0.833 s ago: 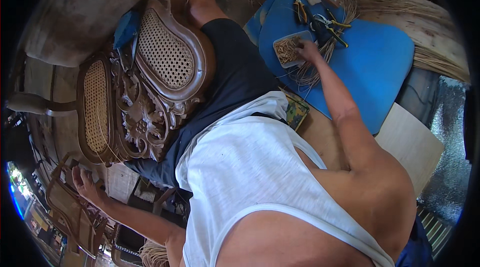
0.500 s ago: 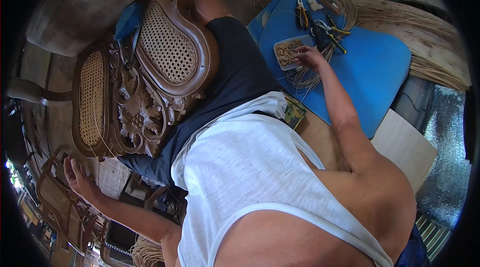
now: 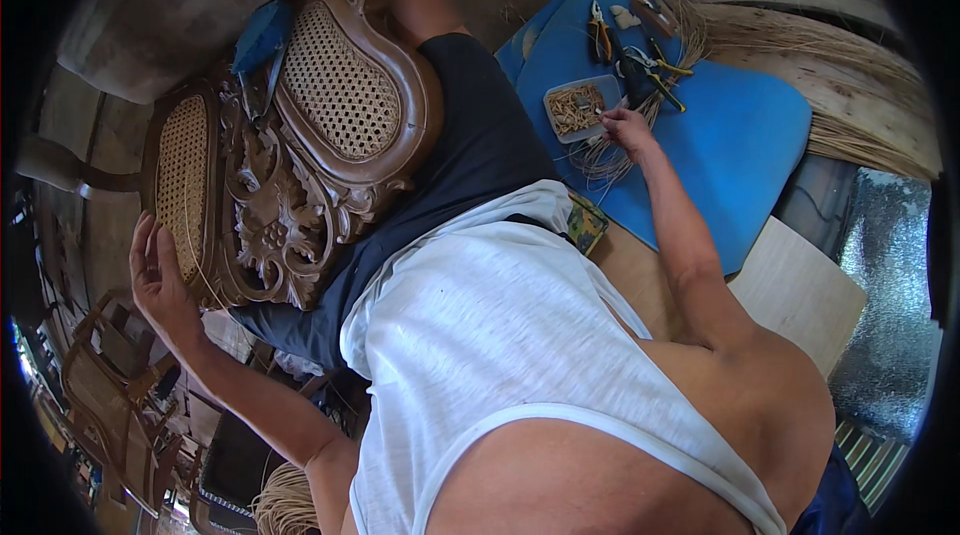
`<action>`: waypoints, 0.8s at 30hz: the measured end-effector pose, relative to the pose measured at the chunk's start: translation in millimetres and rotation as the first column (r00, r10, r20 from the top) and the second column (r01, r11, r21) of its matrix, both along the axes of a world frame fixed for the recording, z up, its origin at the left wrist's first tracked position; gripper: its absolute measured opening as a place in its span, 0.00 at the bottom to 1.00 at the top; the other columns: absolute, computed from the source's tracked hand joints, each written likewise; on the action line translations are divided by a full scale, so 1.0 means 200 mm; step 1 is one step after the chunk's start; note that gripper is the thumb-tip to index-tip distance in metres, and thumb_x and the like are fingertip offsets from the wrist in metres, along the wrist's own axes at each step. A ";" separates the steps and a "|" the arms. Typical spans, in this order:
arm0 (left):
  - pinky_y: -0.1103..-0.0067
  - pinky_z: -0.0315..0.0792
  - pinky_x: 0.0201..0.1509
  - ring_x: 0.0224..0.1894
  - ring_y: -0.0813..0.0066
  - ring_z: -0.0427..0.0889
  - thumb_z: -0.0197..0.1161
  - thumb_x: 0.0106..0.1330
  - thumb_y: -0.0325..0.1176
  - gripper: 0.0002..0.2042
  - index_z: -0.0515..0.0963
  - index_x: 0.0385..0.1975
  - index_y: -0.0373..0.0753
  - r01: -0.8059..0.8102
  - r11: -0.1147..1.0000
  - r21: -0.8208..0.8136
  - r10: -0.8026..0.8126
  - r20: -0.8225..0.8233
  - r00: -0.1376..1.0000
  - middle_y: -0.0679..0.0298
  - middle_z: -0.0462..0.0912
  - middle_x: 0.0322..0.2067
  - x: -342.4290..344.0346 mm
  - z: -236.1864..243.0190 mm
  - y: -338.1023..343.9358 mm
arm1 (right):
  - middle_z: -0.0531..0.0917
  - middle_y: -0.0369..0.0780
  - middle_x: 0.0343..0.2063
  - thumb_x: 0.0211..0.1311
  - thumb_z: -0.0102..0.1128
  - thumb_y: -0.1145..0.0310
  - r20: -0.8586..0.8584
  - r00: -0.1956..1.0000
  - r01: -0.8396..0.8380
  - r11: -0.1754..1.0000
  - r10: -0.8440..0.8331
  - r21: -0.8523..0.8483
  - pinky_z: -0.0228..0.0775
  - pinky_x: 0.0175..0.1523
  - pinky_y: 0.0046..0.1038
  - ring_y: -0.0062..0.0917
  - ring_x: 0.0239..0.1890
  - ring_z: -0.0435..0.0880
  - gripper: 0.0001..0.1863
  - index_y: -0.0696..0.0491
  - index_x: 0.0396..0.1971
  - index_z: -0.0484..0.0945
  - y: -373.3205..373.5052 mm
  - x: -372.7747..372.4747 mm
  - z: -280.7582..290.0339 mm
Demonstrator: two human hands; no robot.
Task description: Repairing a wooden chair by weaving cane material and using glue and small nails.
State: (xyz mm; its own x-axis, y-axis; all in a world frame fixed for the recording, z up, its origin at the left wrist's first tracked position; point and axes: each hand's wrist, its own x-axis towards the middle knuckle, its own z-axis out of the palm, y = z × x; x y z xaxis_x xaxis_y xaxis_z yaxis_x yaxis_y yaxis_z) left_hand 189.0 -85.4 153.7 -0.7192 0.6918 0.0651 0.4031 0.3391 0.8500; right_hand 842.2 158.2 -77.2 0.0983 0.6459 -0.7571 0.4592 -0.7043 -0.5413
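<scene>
On the left, the left hand, fingers loosely spread, was by the near end of a cane panel in the carved frame. Right, a tub of pegs sat on blue padding, the right hand beside it; whether it pinched anything could not be told.

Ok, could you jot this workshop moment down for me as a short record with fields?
Left hand: open, near the left cane panel; contact unclear
Right hand: at the edge of the clear tub; whether it holds anything is unclear
Tub contents: short tan pieces
On lap: carved wooden frame
Blue surface: bears tub, orange-handled pliers, yellow-handled pliers
</scene>
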 end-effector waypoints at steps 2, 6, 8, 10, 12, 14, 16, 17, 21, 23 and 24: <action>0.78 0.69 0.62 0.55 0.75 0.78 0.63 0.73 0.33 0.17 0.77 0.57 0.30 0.042 0.999 0.017 -0.042 0.014 0.999 0.57 0.81 0.55 0.02 -0.01 0.01 | 0.84 0.33 0.36 0.68 0.62 0.69 0.012 1.000 -0.004 1.000 0.004 -0.001 0.77 0.36 0.22 0.18 0.29 0.82 0.11 0.52 0.48 0.78 0.00 -0.01 0.04; 0.78 0.71 0.62 0.56 0.74 0.79 0.63 0.74 0.32 0.17 0.77 0.56 0.29 0.033 0.999 -0.008 -0.033 -0.002 0.999 0.57 0.81 0.55 0.04 0.02 -0.02 | 0.85 0.36 0.35 0.69 0.61 0.69 -0.144 0.978 0.165 0.981 -0.149 0.104 0.76 0.34 0.24 0.20 0.31 0.84 0.11 0.54 0.48 0.79 0.02 -0.07 0.17; 0.78 0.71 0.61 0.56 0.74 0.79 0.62 0.74 0.32 0.16 0.77 0.56 0.29 0.001 1.000 0.002 -0.001 -0.010 1.000 0.57 0.81 0.55 0.06 0.03 -0.03 | 0.85 0.35 0.35 0.70 0.61 0.69 -0.220 0.959 0.203 0.974 -0.178 0.099 0.76 0.34 0.23 0.19 0.31 0.84 0.11 0.54 0.48 0.79 0.05 -0.18 0.29; 0.79 0.73 0.58 0.53 0.76 0.81 0.62 0.73 0.32 0.16 0.78 0.56 0.31 -0.005 1.000 0.013 0.005 0.010 1.000 0.59 0.84 0.51 0.15 0.03 0.04 | 0.85 0.35 0.34 0.70 0.61 0.68 -0.475 0.875 0.165 0.981 -0.096 0.105 0.76 0.37 0.22 0.18 0.31 0.84 0.10 0.54 0.48 0.79 0.06 -0.34 0.44; 0.81 0.75 0.55 0.49 0.78 0.82 0.64 0.72 0.32 0.16 0.79 0.56 0.34 0.088 0.995 0.048 -0.094 0.157 0.983 0.61 0.85 0.48 0.33 0.02 0.16 | 0.84 0.34 0.34 0.70 0.62 0.69 -0.565 0.825 0.106 0.986 -0.014 0.130 0.76 0.37 0.21 0.18 0.31 0.84 0.10 0.54 0.47 0.80 0.05 -0.59 0.60; 0.83 0.75 0.49 0.47 0.80 0.82 0.64 0.71 0.33 0.17 0.78 0.58 0.36 0.277 0.959 0.067 -0.283 0.342 0.896 0.61 0.85 0.47 0.55 0.05 0.32 | 0.85 0.35 0.33 0.70 0.62 0.69 -0.673 0.736 0.031 0.988 0.081 0.152 0.75 0.38 0.21 0.18 0.30 0.83 0.09 0.54 0.46 0.81 0.02 -0.85 0.75; 0.84 0.74 0.46 0.45 0.80 0.80 0.66 0.71 0.36 0.20 0.76 0.59 0.34 0.352 0.921 0.167 -0.385 0.519 0.763 0.60 0.84 0.47 0.71 -0.01 0.42 | 0.85 0.35 0.33 0.70 0.62 0.69 -0.741 0.649 -0.057 0.982 0.175 0.181 0.75 0.38 0.21 0.18 0.30 0.83 0.09 0.55 0.46 0.81 -0.02 -1.08 0.83; 0.83 0.74 0.48 0.45 0.80 0.80 0.66 0.71 0.37 0.20 0.76 0.58 0.34 0.345 0.919 0.188 -0.390 0.543 0.743 0.62 0.84 0.48 0.76 -0.02 0.45 | 0.85 0.35 0.33 0.70 0.62 0.70 -0.785 0.569 -0.120 0.970 0.243 0.213 0.75 0.38 0.21 0.18 0.30 0.83 0.09 0.55 0.47 0.81 -0.05 -1.21 0.87; 0.84 0.73 0.45 0.42 0.82 0.79 0.67 0.71 0.38 0.20 0.77 0.57 0.34 0.221 0.944 0.245 -0.329 0.664 0.671 0.65 0.85 0.45 0.79 -0.07 0.53 | 0.85 0.36 0.33 0.71 0.61 0.71 -0.865 0.385 -0.275 0.934 0.323 0.226 0.75 0.37 0.21 0.18 0.31 0.82 0.09 0.57 0.47 0.81 -0.15 -1.57 0.97; 0.85 0.72 0.41 0.36 0.84 0.78 0.66 0.72 0.38 0.18 0.77 0.56 0.35 0.145 0.948 0.283 -0.298 0.629 0.718 0.66 0.86 0.39 0.75 -0.13 0.50 | 0.84 0.36 0.33 0.70 0.61 0.72 -0.869 0.363 -0.336 0.918 0.335 0.213 0.77 0.38 0.20 0.18 0.32 0.83 0.08 0.57 0.46 0.80 -0.20 -1.71 0.98; 0.86 0.71 0.38 0.32 0.85 0.77 0.63 0.74 0.35 0.12 0.79 0.50 0.36 0.100 0.941 0.323 -0.288 0.610 0.738 0.68 0.85 0.33 0.72 -0.13 0.48 | 0.84 0.36 0.34 0.70 0.61 0.72 -0.873 0.383 -0.335 0.927 0.300 0.172 0.78 0.39 0.19 0.18 0.33 0.83 0.08 0.56 0.46 0.80 -0.23 -1.78 0.98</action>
